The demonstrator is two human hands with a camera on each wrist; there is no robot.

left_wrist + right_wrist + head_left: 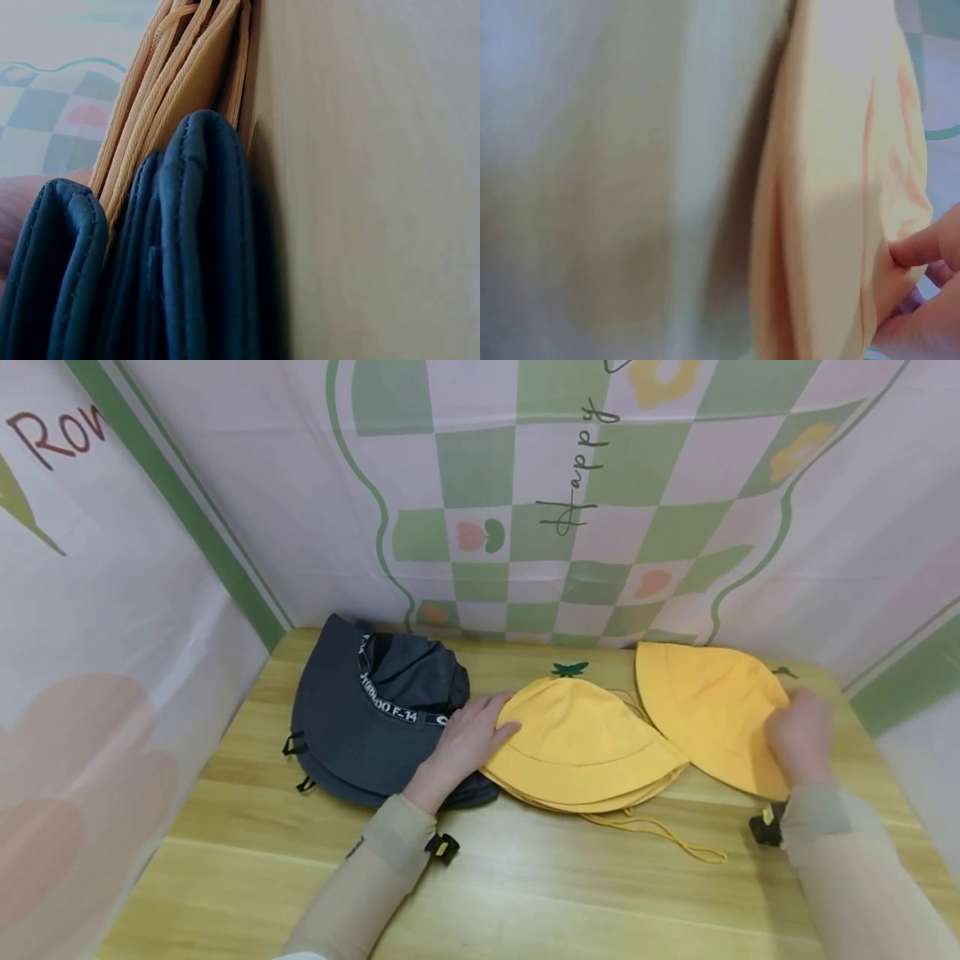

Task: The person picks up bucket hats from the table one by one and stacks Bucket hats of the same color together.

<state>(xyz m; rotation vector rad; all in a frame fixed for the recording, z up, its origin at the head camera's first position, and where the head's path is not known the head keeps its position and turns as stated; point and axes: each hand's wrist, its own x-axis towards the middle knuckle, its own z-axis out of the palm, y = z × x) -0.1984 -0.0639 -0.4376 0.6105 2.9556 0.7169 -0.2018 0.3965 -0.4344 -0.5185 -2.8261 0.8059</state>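
Observation:
Two groups of yellow bucket hats lie beside a dark bucket hat on the table. My left hand (472,731) rests at the left side of the middle yellow hat (581,743), fingers stretched out and thumb on its cloth. Under that wrist is the dark hat (337,735), with a lettered band across it. In the left wrist view, its folded brims (199,225) stand in front of layered yellow brims (180,90). My right hand (801,739) grips the right yellow hat (705,710) at its crown; the right wrist view shows fingertips pinching the cloth (840,187).
The hats lie on a wooden table (510,893), against a printed cloth backdrop (480,468). A yellow cord (675,843) trails from the middle hat toward the front. Green leaf trim (570,669) stands at that hat's top.

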